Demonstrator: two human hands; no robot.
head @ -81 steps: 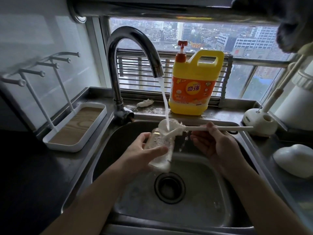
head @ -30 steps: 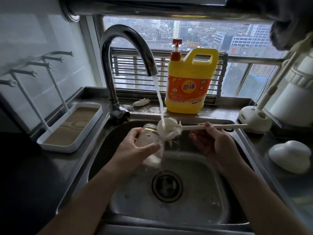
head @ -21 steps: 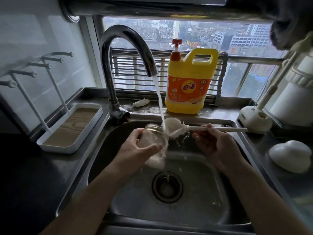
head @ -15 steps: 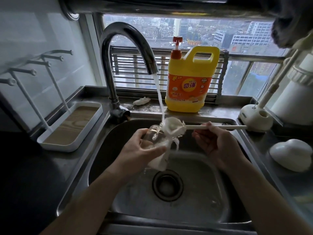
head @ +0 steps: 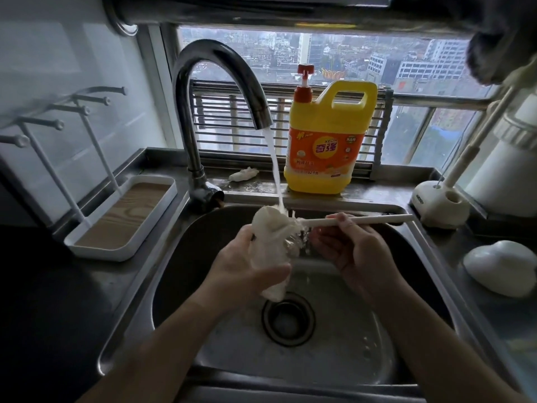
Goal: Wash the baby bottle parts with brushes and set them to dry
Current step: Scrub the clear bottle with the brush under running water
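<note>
Steel counter (head: 479,257) surrounds the centre sink (head: 203,242), window (head: 406,59) above; left hand (head: 244,266) grips the bottle (head: 270,257), right hand (head: 357,248) holds the brush (head: 377,219).

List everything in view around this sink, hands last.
sink: one, steel, centre
faucet: one, chrome, behind sink, running
bottle: one, clear, over sink
brush: one, white, head at bottle mouth
soap jug: one, yellow, ledge behind sink
drying rack: one, white, left counter
brush stand: one, white, right counter
left hand: one, grips bottle
right hand: one, holds brush handle
</note>
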